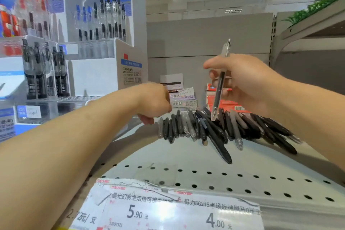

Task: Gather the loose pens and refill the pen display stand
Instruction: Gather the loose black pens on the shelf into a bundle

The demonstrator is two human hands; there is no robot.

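Far left: pen display stand (104, 46), white and blue cardboard with tiered clear slots, pens standing upright in them, caps and clickers up. More clear pen racks (43, 65) sit left of it, partly blurred.

Left hand (155, 102): mid-shelf, fingers curled down at the left end of the pen pile. Fingertips are hidden behind the knuckles, so I can't tell if it holds a pen or is only raking.

Loose pens (214, 127): a dark heap on the grey perforated shelf (186, 173), centre to right. Most lie with the long axis running near-far and tips toward the near edge; those at the right end fan out toward the near right. A few stick out past the rest at the near side.

Right hand (248, 84): raised above the pile, pinching one clear-barrel pen (221, 82) between thumb and fingers. That pen is close to vertical, clicker end up and tilted slightly right, grip and tip down, its lower end just above the heap.

Small boxes (183, 97) and red packs (220, 99) sit behind the pile.

Step in hand, my read: collecting before loading the stand.
- square pens into one bundle, all tips the same way
- match the stand's orientation: clicker up, tip down
- drop each straight down into a slot with room
- watch the overhanging pens; they could roll off the near edge
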